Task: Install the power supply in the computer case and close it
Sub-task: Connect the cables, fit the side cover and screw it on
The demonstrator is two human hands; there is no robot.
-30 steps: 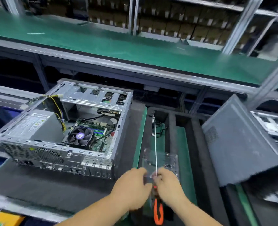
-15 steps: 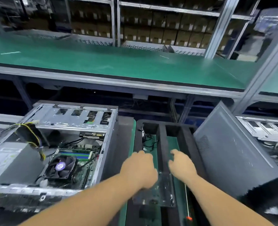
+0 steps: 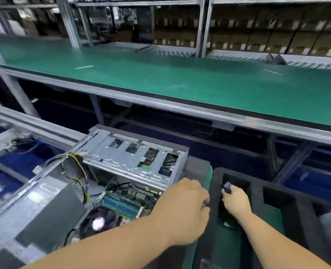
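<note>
The open computer case [image 3: 110,183] lies on its side at the left, with the power supply [image 3: 40,208] in its near-left corner and the fan [image 3: 98,222] to the right of that. The drive cage [image 3: 133,160] spans the case's far end. Right of the case sits a foam tray [image 3: 288,199]. Behind both runs a long workbench [image 3: 180,84], with shelves of boxes [image 3: 277,39] beyond it.

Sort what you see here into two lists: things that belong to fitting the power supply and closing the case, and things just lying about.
Job:
computer case
power supply
yellow cables
right hand holding a small dark part
left hand

Lying about:
foam tray
green conveyor
shelved boxes
</note>
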